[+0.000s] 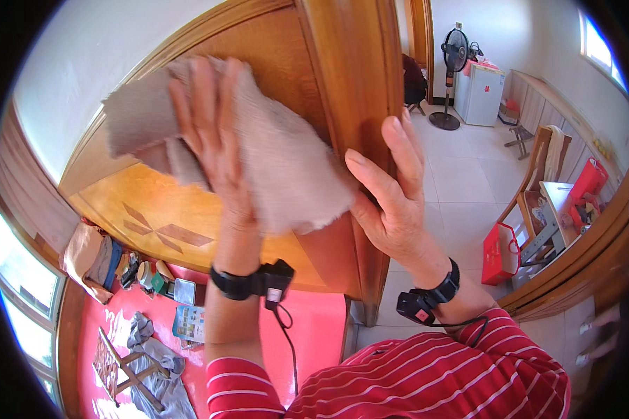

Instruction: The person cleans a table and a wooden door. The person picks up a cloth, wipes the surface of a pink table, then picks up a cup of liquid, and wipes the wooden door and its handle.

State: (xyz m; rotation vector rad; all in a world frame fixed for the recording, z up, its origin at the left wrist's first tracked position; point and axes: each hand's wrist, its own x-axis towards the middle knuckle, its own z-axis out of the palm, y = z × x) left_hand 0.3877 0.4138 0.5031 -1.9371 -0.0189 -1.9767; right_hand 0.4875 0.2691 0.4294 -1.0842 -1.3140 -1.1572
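Note:
Against a varnished wooden panel [164, 206], which looks like a door with darker diamond-shaped inlays, my left hand [217, 136] presses a grey-brown cloth [279, 160]. Its fingers lie long and nearly flat over the cloth, and the thumb is hard to make out. The cloth is blurred and spreads to both sides of the hand, with a fold hanging below it. My right hand [395, 188] is at the panel's thick wooden edge [360, 84], fingers spread and no object in it. Part of that hand touches or nearly touches the edge and the cloth's corner. Both wrists wear black straps with small boxes.
On the pink floor at left lie a folding stool [126, 370], grey clothing [143, 332] and several small items by the window. Through the opening at right are a standing fan [454, 56], a small white fridge [480, 92], a wooden chair [538, 164] and a red box [500, 253].

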